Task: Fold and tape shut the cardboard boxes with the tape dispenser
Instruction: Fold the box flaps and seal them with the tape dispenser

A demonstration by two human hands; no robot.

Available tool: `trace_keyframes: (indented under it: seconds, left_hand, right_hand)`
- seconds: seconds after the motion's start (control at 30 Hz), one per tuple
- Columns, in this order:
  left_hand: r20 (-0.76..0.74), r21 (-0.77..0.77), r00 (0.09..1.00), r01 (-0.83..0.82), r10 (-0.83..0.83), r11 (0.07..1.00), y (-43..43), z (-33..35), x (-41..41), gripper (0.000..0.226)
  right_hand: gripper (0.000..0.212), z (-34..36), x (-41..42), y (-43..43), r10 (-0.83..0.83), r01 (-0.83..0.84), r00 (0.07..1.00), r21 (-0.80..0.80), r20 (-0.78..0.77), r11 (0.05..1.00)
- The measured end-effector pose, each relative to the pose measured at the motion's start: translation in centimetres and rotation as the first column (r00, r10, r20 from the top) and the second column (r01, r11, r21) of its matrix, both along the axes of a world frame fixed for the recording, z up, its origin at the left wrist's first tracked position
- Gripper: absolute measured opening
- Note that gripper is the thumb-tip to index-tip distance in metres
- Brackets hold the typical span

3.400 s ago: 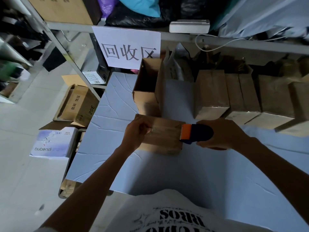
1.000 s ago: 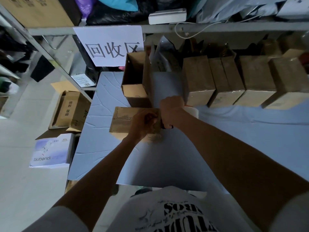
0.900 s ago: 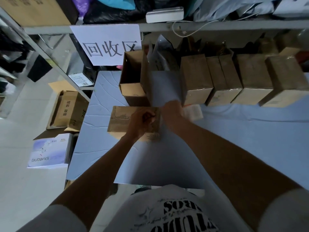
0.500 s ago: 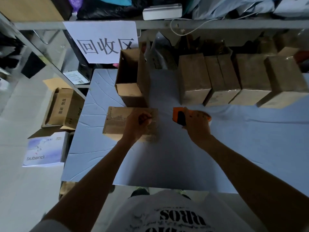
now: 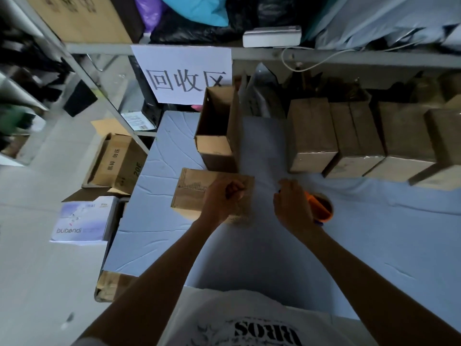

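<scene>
Head view. The box (image 5: 199,193) lies on the bench (image 5: 249,245), long axis left to right. My left hand (image 5: 219,199) rests on its right end, fingers (image 5: 234,190) curled and gripping it. My right hand (image 5: 293,208), fingers wrapped round the tape dispenser (image 5: 320,208), sits to the right of that end, near it but apart. Compared with 0.5 s earlier, the dispenser has sunk toward the bench, and its orange head no longer points at the box.
</scene>
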State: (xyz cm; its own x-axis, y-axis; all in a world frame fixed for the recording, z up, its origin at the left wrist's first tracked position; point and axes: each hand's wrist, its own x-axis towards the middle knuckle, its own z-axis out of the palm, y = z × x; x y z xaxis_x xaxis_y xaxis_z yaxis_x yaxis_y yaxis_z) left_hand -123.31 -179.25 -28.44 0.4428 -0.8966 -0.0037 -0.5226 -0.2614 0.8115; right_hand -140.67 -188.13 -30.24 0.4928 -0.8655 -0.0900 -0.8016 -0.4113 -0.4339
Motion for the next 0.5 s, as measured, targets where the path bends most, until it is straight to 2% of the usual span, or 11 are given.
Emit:
trace_keyframes:
  seconds: [0.03,0.07,0.1,0.13,0.17,0.23,0.33,0.5]
  left_hand:
    - [0.004,-0.010,1.000,0.003,-0.003,1.000,0.0,0.0,-0.1,0.012]
    - [0.006,-0.019,1.000,0.007,-0.007,1.000,0.1,0.1,-0.1,0.011]
    - [0.007,-0.024,1.000,0.011,-0.010,1.000,0.1,0.1,-0.1,0.011]
    - [0.003,-0.027,1.000,0.012,-0.011,1.000,0.1,0.2,-0.1,0.011]
    - [-0.002,-0.028,1.000,0.010,-0.010,1.000,0.1,0.3,-0.1,0.012]
    - [-0.005,-0.033,1.000,0.009,-0.009,0.999,0.0,0.4,0.0,0.012]
    - [0.009,-0.031,1.000,0.003,-0.003,1.000,-0.1,0.4,0.2,0.011]
    - [0.049,-0.040,0.999,0.024,-0.022,0.999,0.0,-0.1,0.4,0.009]
  right_hand:
    - [0.027,0.7,1.3,0.4,-0.128,0.067,0.962,0.244,0.242,0.967]
    - [0.022,1.2,2.4,0.5,-0.331,0.104,0.867,0.514,0.372,0.851]
    - [0.015,1.8,3.3,0.6,-0.550,0.113,0.741,0.735,0.386,0.668]
    - [0.010,1.9,3.8,0.5,-0.700,0.078,0.636,0.874,0.326,0.479]
    - [0.012,1.9,4.1,0.4,-0.749,0.047,0.609,0.932,0.259,0.360]
    - [0.014,1.8,3.9,0.4,-0.744,0.003,0.628,0.955,0.228,0.296]
    - [0.011,1.4,3.4,0.0,-0.785,-0.054,0.574,0.967,0.234,0.249]
    - [0.006,0.9,2.9,-0.6,-0.799,-0.064,0.552,0.968,0.236,0.242]
